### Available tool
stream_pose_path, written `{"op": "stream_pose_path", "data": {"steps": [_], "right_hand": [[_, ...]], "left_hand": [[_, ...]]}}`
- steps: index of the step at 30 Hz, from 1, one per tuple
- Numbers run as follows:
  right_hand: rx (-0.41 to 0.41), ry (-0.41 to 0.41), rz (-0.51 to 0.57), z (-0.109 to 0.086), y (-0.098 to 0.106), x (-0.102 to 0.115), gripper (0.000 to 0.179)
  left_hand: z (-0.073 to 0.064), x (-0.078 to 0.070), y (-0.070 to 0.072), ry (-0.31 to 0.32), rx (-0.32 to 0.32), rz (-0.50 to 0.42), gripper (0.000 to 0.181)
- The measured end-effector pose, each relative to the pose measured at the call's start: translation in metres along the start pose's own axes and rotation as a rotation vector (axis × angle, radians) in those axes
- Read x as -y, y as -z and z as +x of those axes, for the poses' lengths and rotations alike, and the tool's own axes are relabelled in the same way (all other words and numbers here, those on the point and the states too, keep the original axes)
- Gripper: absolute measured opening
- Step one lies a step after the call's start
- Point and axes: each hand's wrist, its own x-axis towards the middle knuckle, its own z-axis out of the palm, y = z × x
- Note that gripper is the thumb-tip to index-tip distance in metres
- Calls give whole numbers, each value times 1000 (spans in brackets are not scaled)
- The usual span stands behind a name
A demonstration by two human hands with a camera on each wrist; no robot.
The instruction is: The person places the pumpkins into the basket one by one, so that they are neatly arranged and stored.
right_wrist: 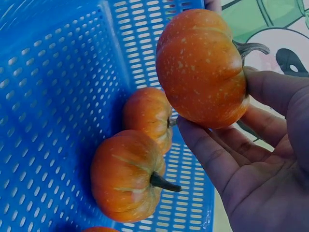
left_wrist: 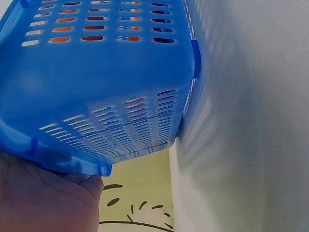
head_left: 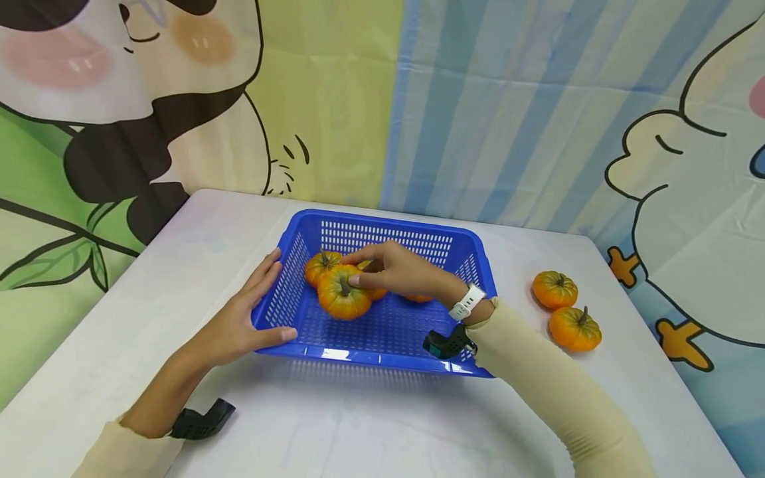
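A small orange pumpkin [right_wrist: 203, 67] is in my right hand [head_left: 397, 269], fingers and thumb around its upper side near the stem. In the right wrist view it is above the blue basket's floor, tilted with its stem outward. Several other pumpkins sit inside, among them one with a dark stem [right_wrist: 128, 176] and one at the back left [head_left: 321, 267]; my right hand partly hides some. My left hand [head_left: 242, 325] rests along the left rim of the blue plastic basket [head_left: 382, 359], fingers fairly straight and spread, thumb over the front left corner.
Two more pumpkins stand on the white table right of the basket, one farther back [head_left: 554, 289] and one nearer [head_left: 575, 329]. A cartoon-printed curtain [head_left: 335, 99] hangs along the table's back edge. Both wrists carry black camera mounts.
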Motion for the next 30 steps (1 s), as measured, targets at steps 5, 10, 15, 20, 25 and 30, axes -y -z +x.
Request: {"op": "stream_pose_path", "data": {"steps": [5,10,15,20,25,30], "right_hand": [[37,-16,13,2,-3,-2,36],[57,-18,-30,7,-4,-2,36],[88,-21,-105,14,-6,-2,35],[126,-4,-196,22,-10,0,34],[129,24,-245,30,-16,-2,35],[134,26,-282,37,-21,-3,35]], "left_hand": [[0,0,0,1,4,-10,106],[0,0,1,1,5,-13,106],[0,-1,0,-1,8,-14,106],[0,-1,1,-1,16,-27,105],[-1,-2,2,-10,15,-27,105],[0,-2,1,-12,15,-26,104]]}}
